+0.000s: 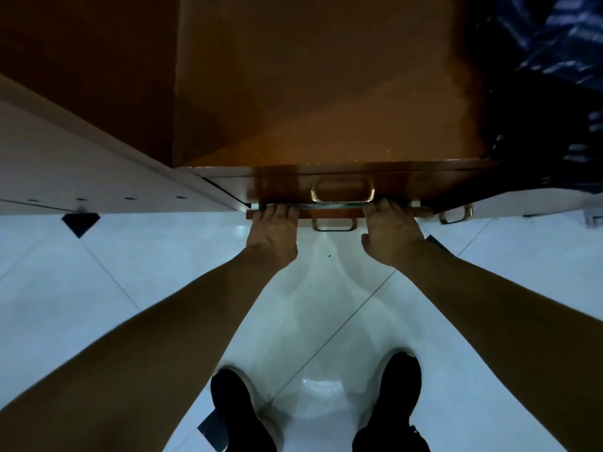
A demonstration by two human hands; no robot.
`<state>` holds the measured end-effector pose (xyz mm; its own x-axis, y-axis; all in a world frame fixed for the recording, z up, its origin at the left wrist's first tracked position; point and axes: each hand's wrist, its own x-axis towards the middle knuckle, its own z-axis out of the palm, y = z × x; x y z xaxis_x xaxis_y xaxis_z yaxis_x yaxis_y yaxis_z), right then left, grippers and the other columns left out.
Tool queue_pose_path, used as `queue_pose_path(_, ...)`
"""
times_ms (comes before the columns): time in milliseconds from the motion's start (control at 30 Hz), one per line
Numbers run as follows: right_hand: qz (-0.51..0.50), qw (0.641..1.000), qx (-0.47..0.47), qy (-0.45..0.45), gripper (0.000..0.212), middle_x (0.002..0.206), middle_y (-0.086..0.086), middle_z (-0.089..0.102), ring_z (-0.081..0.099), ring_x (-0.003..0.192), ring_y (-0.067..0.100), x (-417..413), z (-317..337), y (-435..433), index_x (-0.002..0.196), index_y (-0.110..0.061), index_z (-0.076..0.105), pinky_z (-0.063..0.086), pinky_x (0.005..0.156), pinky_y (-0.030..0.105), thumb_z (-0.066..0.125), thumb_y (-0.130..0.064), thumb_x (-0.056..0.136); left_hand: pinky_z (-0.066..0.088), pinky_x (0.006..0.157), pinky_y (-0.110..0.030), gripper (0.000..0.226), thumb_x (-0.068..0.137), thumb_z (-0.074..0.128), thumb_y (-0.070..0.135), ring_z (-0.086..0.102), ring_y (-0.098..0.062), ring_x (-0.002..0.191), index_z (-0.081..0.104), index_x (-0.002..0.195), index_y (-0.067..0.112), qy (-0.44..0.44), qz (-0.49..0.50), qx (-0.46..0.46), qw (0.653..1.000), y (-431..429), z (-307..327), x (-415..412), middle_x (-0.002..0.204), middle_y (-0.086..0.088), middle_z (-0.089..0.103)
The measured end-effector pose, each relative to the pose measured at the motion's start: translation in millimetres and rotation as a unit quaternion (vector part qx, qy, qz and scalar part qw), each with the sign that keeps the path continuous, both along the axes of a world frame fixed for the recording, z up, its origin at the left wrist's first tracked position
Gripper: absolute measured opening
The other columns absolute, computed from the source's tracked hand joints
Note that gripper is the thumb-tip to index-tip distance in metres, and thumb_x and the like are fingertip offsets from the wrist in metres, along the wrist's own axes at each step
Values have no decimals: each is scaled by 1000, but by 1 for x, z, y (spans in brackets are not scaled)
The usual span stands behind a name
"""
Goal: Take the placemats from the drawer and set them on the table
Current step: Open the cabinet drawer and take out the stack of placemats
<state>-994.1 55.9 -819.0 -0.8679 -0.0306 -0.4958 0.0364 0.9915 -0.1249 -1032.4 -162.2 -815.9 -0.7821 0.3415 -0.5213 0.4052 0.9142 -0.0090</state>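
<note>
Fingers [277, 210] of the left hand [272, 228] and right hand [393, 231] hook over the top edge of the barely open drawer [329, 214], tips hidden in the gap; whether they touch anything inside cannot be told. The placemats are unseen, presumably within, beneath the wooden cabinet [326, 93] top; probably light, flat and flexible, they are best lifted as a stack by opposite edges.

I see a smooth brown wooden drawer front [326, 213], a shiny gold metal handle [342, 200], and glossy white floor tiles [326, 288].
</note>
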Motion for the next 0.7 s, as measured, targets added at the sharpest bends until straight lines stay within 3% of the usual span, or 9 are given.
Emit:
queue_pose_path(233, -5, 1000, 23, -6, 60, 129, 20, 51, 46, 122, 38, 42, 7, -13, 133, -7, 43, 35, 106, 48, 63, -27, 80, 34, 108, -43, 67, 83, 59, 19, 42, -35, 124, 31, 143, 11, -17, 6, 33, 999, -8, -1, 36, 138, -16, 45)
queue_pose_path(367, -24, 999, 30, -26, 53, 107, 26, 60, 57, 101, 44, 85, 7, -25, 118, 0, 55, 49, 93, 54, 69, -14, 68, 35, 107, -45, 58, 79, 56, 12, 45, -36, 117, 41, 135, 8, -34, 20, 56, 998, -20, 0, 86, 130, -18, 51)
queue_pose_path(500, -30, 997, 18, -63, 49, 99, 22, 63, 61, 94, 43, 130, 8, -35, 110, -3, 60, 53, 85, 51, 73, -12, 63, 48, 91, -48, 49, 69, 55, 4, 53, -37, 95, 56, 119, 4, -18, 17, 80, 997, -30, -3, 139, 108, -21, 62)
queue_pose_path(700, -35, 994, -3, -100, 50, 109, 19, 58, 56, 100, 40, 163, 10, -39, 121, -7, 54, 49, 91, 49, 61, -13, 72, 43, 97, -44, 50, 81, 55, 17, 48, -31, 110, 45, 130, 13, -84, 17, 46, 995, -32, 5, 168, 124, -13, 55)
